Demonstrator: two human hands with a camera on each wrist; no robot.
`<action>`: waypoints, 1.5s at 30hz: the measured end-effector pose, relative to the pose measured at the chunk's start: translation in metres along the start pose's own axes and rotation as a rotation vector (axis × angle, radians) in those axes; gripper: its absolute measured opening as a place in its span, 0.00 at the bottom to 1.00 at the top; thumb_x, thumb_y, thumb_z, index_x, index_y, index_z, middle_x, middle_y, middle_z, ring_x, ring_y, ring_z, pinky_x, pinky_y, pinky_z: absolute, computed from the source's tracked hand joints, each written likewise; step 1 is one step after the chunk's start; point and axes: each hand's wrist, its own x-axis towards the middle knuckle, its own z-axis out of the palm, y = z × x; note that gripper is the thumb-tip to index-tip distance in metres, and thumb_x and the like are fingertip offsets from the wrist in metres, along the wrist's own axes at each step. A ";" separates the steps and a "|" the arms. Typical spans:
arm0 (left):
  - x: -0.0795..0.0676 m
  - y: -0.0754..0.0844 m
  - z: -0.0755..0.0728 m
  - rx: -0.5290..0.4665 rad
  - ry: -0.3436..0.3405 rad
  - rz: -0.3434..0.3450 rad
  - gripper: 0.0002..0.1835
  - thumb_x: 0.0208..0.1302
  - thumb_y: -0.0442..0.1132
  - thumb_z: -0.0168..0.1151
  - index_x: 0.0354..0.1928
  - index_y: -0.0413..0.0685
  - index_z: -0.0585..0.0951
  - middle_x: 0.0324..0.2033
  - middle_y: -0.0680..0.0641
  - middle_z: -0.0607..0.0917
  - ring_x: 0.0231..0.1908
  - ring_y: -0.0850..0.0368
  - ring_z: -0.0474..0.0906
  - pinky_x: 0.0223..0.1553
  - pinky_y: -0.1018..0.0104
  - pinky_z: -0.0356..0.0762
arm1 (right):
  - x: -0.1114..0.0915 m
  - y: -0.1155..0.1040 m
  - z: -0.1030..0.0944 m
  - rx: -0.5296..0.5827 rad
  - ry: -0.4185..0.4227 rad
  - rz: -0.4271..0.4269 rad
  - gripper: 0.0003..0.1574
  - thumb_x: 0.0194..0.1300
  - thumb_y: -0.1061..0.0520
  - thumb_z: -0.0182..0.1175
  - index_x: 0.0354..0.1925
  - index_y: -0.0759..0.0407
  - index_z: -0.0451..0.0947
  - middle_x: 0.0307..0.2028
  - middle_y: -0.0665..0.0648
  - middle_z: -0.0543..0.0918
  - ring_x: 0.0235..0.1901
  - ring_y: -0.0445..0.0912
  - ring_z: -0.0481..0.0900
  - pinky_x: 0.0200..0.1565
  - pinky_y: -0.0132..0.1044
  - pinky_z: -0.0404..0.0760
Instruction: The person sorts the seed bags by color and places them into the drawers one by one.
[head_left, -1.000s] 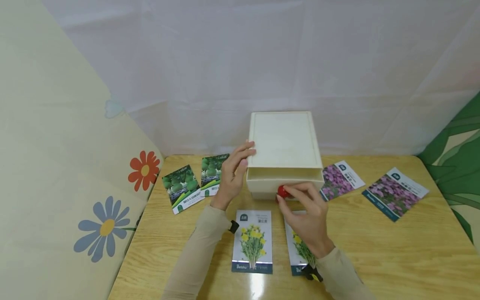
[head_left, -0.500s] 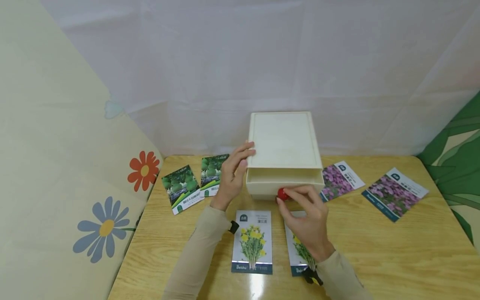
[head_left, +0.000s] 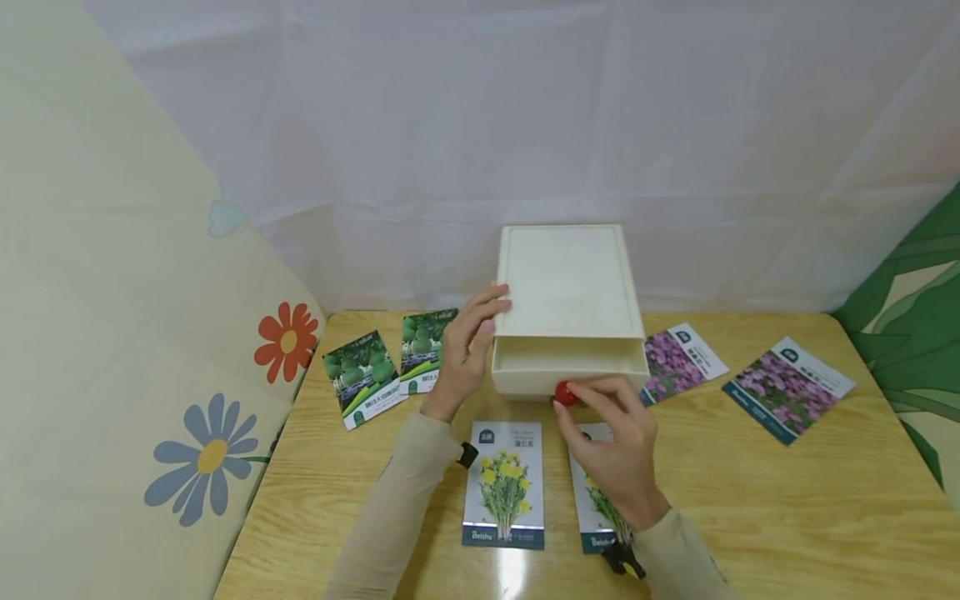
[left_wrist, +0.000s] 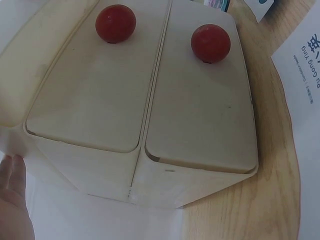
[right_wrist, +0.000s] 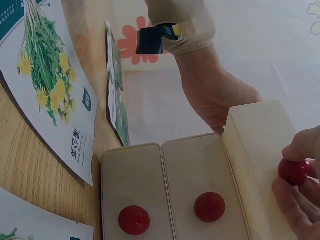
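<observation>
A cream drawer cabinet (head_left: 566, 279) stands at the back of the table, its top drawer (head_left: 570, 385) pulled partway out. The part of that drawer's inside that shows holds nothing. My right hand (head_left: 618, 442) pinches the drawer's round red knob (right_wrist: 294, 171) between thumb and fingers. Against the cabinet's left side rests my left hand (head_left: 467, 350), fingers extended with the tips at the top edge. Below, the middle drawer (right_wrist: 197, 165) and the bottom drawer (right_wrist: 135, 175) are closed, each with its own red knob.
Two dandelion seed packets lie in front, the left one (head_left: 504, 483) in full view, the right one (head_left: 592, 492) partly under my right hand. Green-pictured packets (head_left: 363, 379) lie to the left. Purple-flower packets (head_left: 789, 390) lie to the right. A white cloth (head_left: 450, 125) hangs behind.
The top drawer has slid slightly farther out toward me, with my right hand drawing back on its knob. My left hand has stayed on the cabinet's side.
</observation>
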 end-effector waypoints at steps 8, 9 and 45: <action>0.000 0.000 0.001 -0.008 0.007 0.001 0.23 0.81 0.48 0.42 0.59 0.40 0.79 0.65 0.38 0.76 0.71 0.40 0.66 0.74 0.49 0.63 | -0.003 -0.003 -0.001 0.000 0.004 0.015 0.20 0.43 0.69 0.76 0.40 0.67 0.86 0.38 0.63 0.83 0.36 0.50 0.82 0.46 0.22 0.82; 0.000 0.000 0.001 -0.009 0.007 0.002 0.23 0.81 0.48 0.42 0.60 0.40 0.79 0.65 0.38 0.76 0.71 0.40 0.66 0.74 0.49 0.63 | -0.003 -0.004 -0.001 0.000 0.003 0.018 0.20 0.43 0.69 0.76 0.40 0.67 0.86 0.38 0.63 0.83 0.36 0.49 0.82 0.46 0.22 0.82; 0.000 -0.001 0.002 -0.028 0.010 0.015 0.23 0.81 0.47 0.42 0.59 0.38 0.78 0.65 0.36 0.76 0.71 0.39 0.65 0.74 0.49 0.62 | -0.011 -0.017 -0.004 0.031 0.003 0.014 0.22 0.42 0.72 0.75 0.41 0.69 0.85 0.38 0.66 0.81 0.36 0.51 0.83 0.46 0.23 0.84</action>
